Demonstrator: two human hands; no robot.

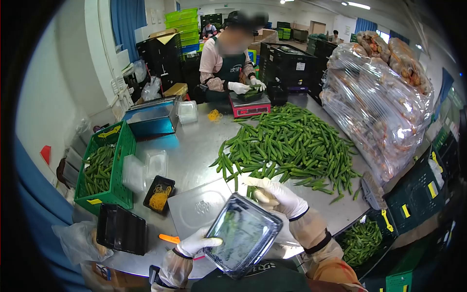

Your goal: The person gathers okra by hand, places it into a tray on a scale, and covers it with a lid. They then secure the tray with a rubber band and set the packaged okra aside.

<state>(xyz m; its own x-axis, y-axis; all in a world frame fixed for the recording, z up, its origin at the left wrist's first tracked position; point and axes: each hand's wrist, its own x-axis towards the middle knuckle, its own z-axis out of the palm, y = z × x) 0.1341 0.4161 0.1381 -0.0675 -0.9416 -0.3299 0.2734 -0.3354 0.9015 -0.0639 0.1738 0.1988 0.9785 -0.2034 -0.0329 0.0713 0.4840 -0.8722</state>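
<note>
In the head view, my gloved left hand (197,242) grips the lower left edge of a black plastic food tray (245,233), its thumb over the rim. The tray is tilted in front of me. Its surface is clear and glossy, with green showing faintly at the left; glare hides much of the inside. My gloved right hand (279,198) is just beyond the tray's upper edge, fingers curled around green okra (251,192). Past that hand spreads a large heap of loose okra (292,143) on the metal table (194,141).
A co-worker (228,63) handles a tray at a red scale (249,104). To the left are a green okra crate (127,160), a box of rubber bands (159,194), black trays (121,228) and an orange-handled tool (169,238). Bagged produce (374,102) rises at right beside a brush (372,192).
</note>
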